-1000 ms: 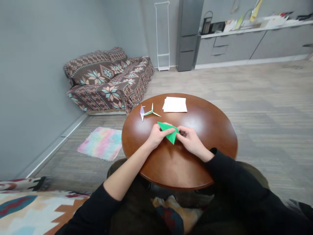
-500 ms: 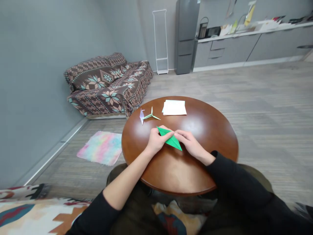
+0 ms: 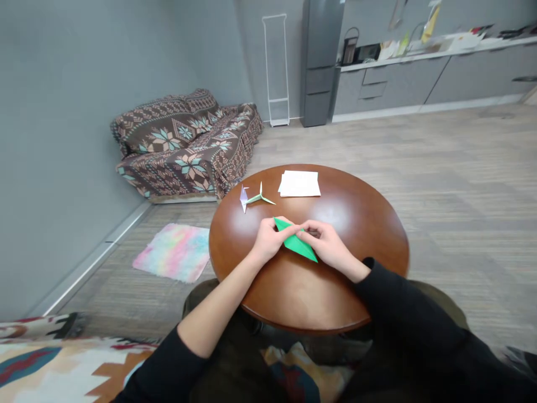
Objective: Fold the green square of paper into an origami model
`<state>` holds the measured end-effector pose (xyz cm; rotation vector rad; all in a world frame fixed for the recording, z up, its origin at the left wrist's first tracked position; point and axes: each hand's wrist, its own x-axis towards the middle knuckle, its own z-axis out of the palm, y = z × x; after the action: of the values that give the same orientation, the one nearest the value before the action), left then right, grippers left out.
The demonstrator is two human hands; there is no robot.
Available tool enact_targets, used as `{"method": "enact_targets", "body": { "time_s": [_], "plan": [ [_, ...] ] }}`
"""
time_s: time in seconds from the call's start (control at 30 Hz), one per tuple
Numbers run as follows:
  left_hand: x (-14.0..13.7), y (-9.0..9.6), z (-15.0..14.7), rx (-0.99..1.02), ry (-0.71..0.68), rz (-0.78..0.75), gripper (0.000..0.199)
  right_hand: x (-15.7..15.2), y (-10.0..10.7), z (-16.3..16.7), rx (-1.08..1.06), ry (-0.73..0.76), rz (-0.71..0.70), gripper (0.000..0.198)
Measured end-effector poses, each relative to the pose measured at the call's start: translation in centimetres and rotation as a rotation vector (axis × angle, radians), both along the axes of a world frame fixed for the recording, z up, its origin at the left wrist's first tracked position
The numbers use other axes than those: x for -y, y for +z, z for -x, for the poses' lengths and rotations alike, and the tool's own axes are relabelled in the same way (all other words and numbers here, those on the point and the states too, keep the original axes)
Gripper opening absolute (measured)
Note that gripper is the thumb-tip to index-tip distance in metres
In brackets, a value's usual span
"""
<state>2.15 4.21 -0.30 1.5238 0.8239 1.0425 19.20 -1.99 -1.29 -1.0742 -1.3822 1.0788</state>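
A green sheet of origami paper (image 3: 298, 246), folded into a long diamond, is held over the round brown table (image 3: 310, 302). My left hand (image 3: 269, 239) is closed on its left side, thumb lying across the top face. On the opposite side my right hand (image 3: 325, 242) pinches the paper's upper right edge, its fingertips close to the left thumb. Both hands hide parts of the paper's edges. Beyond my left hand stand a light green folded paper figure (image 3: 260, 197) and a purple folded paper figure (image 3: 244, 198).
A stack of pale paper sheets (image 3: 300, 183) lies at the table's far side. Past the table are a patterned sofa (image 3: 188, 145), a pastel rug (image 3: 174, 252), a white rack (image 3: 277, 102), a grey fridge (image 3: 321, 61) and a kitchen counter (image 3: 390, 84).
The green paper has shifted slightly to the right and turned a little in my hands. My right fingers have moved in over its top, closer to my left thumb.
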Motion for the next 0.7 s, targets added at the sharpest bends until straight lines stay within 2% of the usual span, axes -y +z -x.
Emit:
{"method": "enact_targets", "body": {
  "time_s": [0.23, 0.43, 0.7],
  "plan": [
    [-0.19, -0.48, -0.3, 0.003, -0.143, 0.067, 0.043, -0.87, -0.67, -0.72, -0.067, -0.17, -0.037, 0.03],
    [-0.36, -0.66, -0.13, 0.024, -0.115, 0.052, 0.03, -0.88, -0.48, -0.64, -0.046, -0.145, -0.032, 0.028],
    [-0.32, -0.66, -0.16, -0.022, -0.098, 0.054, 0.03, -0.39, 0.01, -0.55, 0.057, -0.191, -0.039, 0.029]
  ]
}}
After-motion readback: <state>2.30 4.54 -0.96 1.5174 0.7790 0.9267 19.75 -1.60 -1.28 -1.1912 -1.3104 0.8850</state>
